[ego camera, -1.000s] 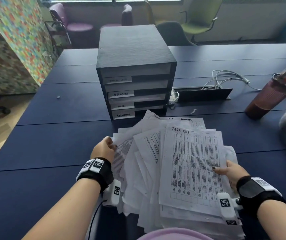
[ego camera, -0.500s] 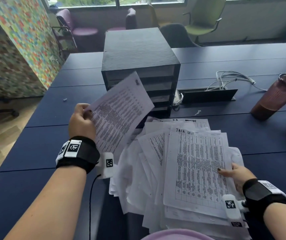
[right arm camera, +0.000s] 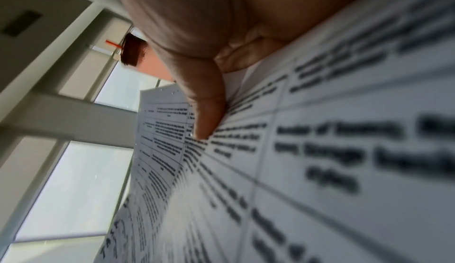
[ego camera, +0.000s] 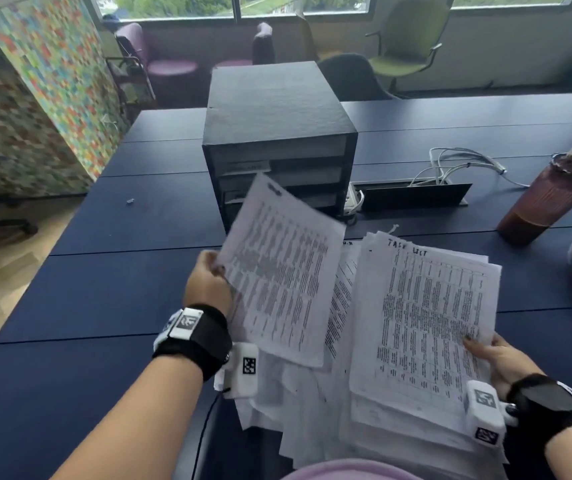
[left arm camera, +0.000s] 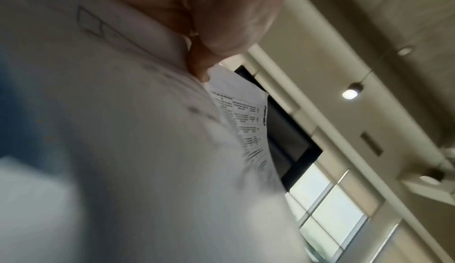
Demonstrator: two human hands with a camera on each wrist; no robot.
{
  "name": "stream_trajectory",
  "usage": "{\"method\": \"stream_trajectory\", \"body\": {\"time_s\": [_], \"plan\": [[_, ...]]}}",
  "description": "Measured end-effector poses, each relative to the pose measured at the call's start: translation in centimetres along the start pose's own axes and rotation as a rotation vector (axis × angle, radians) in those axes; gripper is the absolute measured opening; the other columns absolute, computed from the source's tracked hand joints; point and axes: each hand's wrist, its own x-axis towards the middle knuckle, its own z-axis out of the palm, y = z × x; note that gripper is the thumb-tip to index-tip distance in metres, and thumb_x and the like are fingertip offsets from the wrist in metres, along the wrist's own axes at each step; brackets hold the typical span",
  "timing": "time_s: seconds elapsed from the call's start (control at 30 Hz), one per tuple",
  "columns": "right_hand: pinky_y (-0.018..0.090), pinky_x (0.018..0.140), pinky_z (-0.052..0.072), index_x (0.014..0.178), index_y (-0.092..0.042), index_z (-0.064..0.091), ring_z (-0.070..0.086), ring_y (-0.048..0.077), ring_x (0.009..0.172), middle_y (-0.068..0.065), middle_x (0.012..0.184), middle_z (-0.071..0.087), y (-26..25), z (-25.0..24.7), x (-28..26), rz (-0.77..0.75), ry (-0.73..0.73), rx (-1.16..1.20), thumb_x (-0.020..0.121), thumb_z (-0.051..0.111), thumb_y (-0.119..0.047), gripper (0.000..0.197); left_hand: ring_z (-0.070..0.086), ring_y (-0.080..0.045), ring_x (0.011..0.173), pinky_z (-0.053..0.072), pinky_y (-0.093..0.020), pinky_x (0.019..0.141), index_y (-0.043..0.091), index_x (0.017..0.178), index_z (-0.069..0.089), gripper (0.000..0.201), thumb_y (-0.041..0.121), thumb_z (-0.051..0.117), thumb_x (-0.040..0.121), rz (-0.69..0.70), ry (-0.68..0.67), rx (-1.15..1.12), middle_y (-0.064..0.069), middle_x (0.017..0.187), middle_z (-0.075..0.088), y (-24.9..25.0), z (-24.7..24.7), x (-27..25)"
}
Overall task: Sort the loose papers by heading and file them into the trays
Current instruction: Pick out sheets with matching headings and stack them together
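A black tray unit (ego camera: 277, 133) with labelled slots stands on the dark blue table (ego camera: 104, 289). In front of it lies a loose pile of printed papers (ego camera: 295, 417). My left hand (ego camera: 208, 282) pinches one printed sheet (ego camera: 281, 271) by its left edge and holds it tilted in the air, in front of the lower trays. The left wrist view shows my fingertips (left arm camera: 200, 70) on that sheet (left arm camera: 123, 131). My right hand (ego camera: 495, 358) grips the right edge of a stack topped by the "TASK LIST" sheet (ego camera: 426, 323). The thumb (right arm camera: 206, 115) presses on the top sheet (right arm camera: 320, 170).
A brown tumbler (ego camera: 547, 199) with a red straw stands at the right. White cables (ego camera: 457, 164) run from an open cable hatch (ego camera: 412, 195) beside the trays. A small scrap (ego camera: 130, 201) lies at the left, with chairs (ego camera: 405, 46) beyond the table.
My left hand picked one sheet off the left side of the pile, lifted it, then swung it right toward the middle. My right hand stayed on the Task List stack.
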Motion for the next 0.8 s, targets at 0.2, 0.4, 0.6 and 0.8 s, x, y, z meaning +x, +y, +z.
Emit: {"method": "stream_trajectory", "body": {"time_s": [0.2, 0.4, 0.6, 0.8], "plan": [[0.051, 0.052, 0.055, 0.099, -0.012, 0.058, 0.070, 0.027, 0.061, 0.011, 0.074, 0.073, -1.1, 0.7, -0.4, -0.036, -0.040, 0.040, 0.076, 0.058, 0.003, 0.028, 0.054, -0.014, 0.068, 0.045, -0.020, 0.061, 0.018, 0.105, 0.052, 0.019, 0.009, 0.043, 0.091, -0.161, -0.248, 0.085, 0.000, 0.085, 0.059, -2.6, 4.5, -3.9], [0.046, 0.049, 0.057, 0.097, -0.007, 0.058, 0.069, 0.029, 0.057, 0.014, 0.069, 0.072, -1.0, 3.2, -0.3, 0.021, -0.042, -0.138, 0.086, 0.046, 0.012, 0.026, 0.061, -0.016, 0.082, 0.048, -0.025, 0.079, 0.024, 0.101, 0.061, 0.012, 0.025, 0.059, 0.089, -0.059, -0.455, 0.168, 0.006, 0.086, 0.064, -2.3, 5.6, -4.7], [0.055, 0.095, 0.046, 0.109, 0.001, 0.063, 0.065, 0.038, 0.098, 0.020, 0.098, 0.070, 0.4, 4.0, 0.9, 0.004, 0.045, -0.404, 0.067, 0.072, -0.002, 0.043, 0.041, -0.025, 0.121, 0.039, -0.037, 0.100, 0.027, 0.117, 0.061, 0.032, 0.037, 0.061, 0.086, -0.097, -0.277, 0.568, -0.001, 0.128, 0.048, -4.7, 2.9, -0.9], [0.054, 0.100, 0.042, 0.103, -0.007, 0.064, 0.061, 0.036, 0.104, 0.019, 0.106, 0.068, 0.3, 4.2, 0.9, 0.014, 0.032, -0.454, 0.084, 0.063, -0.008, 0.019, 0.044, -0.024, 0.114, 0.037, -0.037, 0.097, 0.028, 0.100, 0.061, 0.030, 0.052, 0.061, 0.082, -0.045, -0.314, 0.736, -0.001, 0.115, 0.052, -6.0, 2.1, 1.2]]}}
